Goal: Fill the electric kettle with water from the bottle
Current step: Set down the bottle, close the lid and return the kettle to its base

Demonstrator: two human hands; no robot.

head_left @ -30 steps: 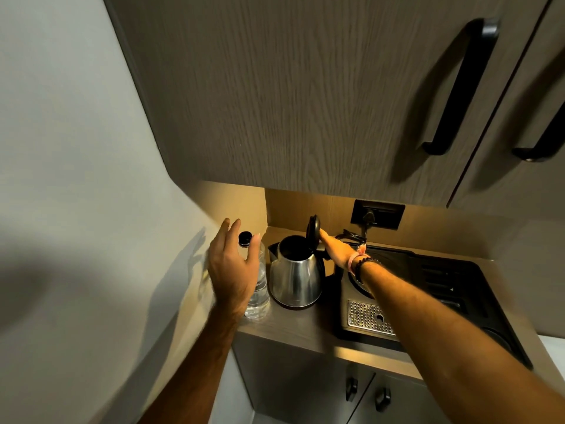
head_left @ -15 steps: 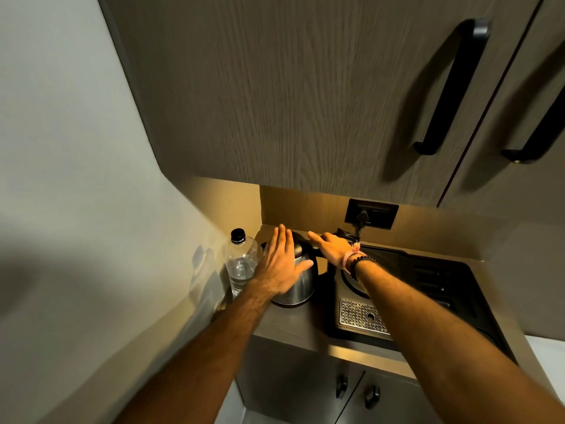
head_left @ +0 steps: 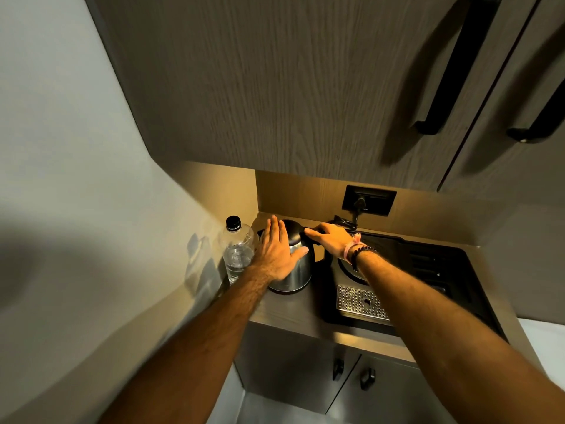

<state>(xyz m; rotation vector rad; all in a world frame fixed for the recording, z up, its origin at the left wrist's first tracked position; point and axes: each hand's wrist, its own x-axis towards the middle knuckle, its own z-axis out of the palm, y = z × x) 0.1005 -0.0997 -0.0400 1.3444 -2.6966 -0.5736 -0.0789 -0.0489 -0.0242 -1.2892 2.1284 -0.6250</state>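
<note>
since a second ago the left hand [head_left: 276, 255] left the bottle [head_left: 237, 252]; now flat, open on the kettle [head_left: 295, 264], right hand [head_left: 331, 240] open on its lid, at the counter's [head_left: 293, 313] back left corner.

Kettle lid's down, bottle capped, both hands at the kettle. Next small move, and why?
Probably lift the left hand off the kettle: its lid looks shut under the flat palm, and the capped bottle stands upright beside it, so pouring seems finished. The right hand at the handle side might then switch it on.
</note>
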